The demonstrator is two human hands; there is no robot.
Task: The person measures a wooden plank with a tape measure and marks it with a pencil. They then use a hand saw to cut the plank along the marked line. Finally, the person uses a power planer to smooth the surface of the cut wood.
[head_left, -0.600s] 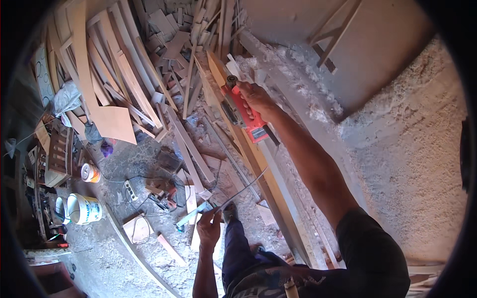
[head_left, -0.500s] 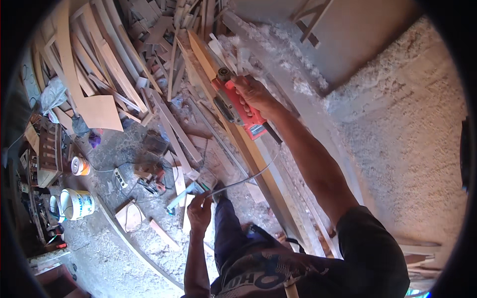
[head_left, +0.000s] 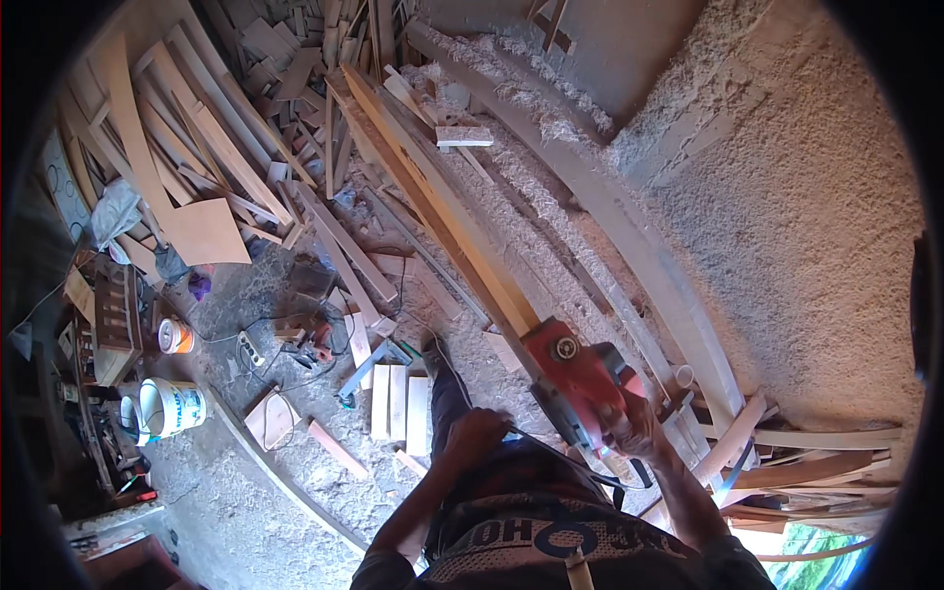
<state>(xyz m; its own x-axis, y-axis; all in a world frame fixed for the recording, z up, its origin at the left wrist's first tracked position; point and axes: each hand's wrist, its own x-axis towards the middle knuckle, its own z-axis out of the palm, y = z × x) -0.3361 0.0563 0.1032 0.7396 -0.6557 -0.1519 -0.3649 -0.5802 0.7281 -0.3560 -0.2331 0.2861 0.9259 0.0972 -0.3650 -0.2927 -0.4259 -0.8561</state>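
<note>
A red electric planer [head_left: 575, 379] rests on a long wooden beam [head_left: 462, 251], at the end close to my body. My right hand [head_left: 634, 428] is closed around the planer's rear handle. In front of my waist, my left hand [head_left: 479, 433] is closed on the planer's dark power cord [head_left: 551, 444], which runs across my body toward the tool. The beam stretches away toward the far left, with its narrow yellowish face upward. The planer and my right hand hide its near end.
Long boards [head_left: 197, 118] and offcuts are piled at the far left. White buckets [head_left: 172, 406] stand on the dusty floor at left. Short wood blocks [head_left: 396, 403] lie by my leg. A rough wall [head_left: 767, 226] rises on the right, and wood strips [head_left: 826, 472] lie below it.
My right hand has drawn the planer back along the beam from the far part to beside my body. My left hand has moved right and nearer my waist, still with the cord.
</note>
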